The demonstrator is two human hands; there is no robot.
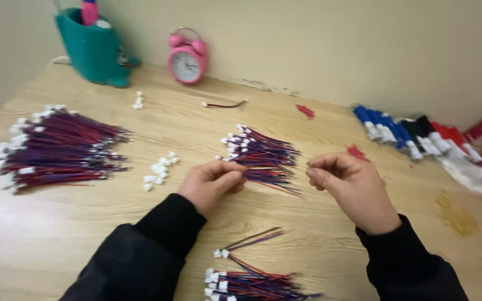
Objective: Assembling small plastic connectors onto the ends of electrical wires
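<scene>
Far left on the wooden desk (319, 223) lies the big pile of red-and-blue wire leads (57, 147), their white connectors turned mostly left. Behind it, against the wall, stands a teal holder (93, 47), and to its right a pink alarm clock (187, 57). A few loose white connector housings (159, 169) are scattered just left of my left hand (212, 184), with another small cluster (138, 101) farther back.

My left hand rests on the desk with its grip closed, fingers curled onto the near-left edge of the middle bundle of wire leads (263, 156) (I cannot tell how many strands are actually pinched). That bundle fans out between my two hands, connectors toward the far left. A single lead (224, 103) lies alone farther back.

Near me, between my dark sleeves, a third small heap of leads (249, 278) sits at the desk's near edge.

My right hand (350, 187) is raised just right of the middle bundle, its grip closed, fingertips pinched together; whatever is in it is too small to make out. Two red scraps (305, 111) lie beyond it. Far right sits a row of blue, black and red bundles (405, 131) with white ends.
</scene>
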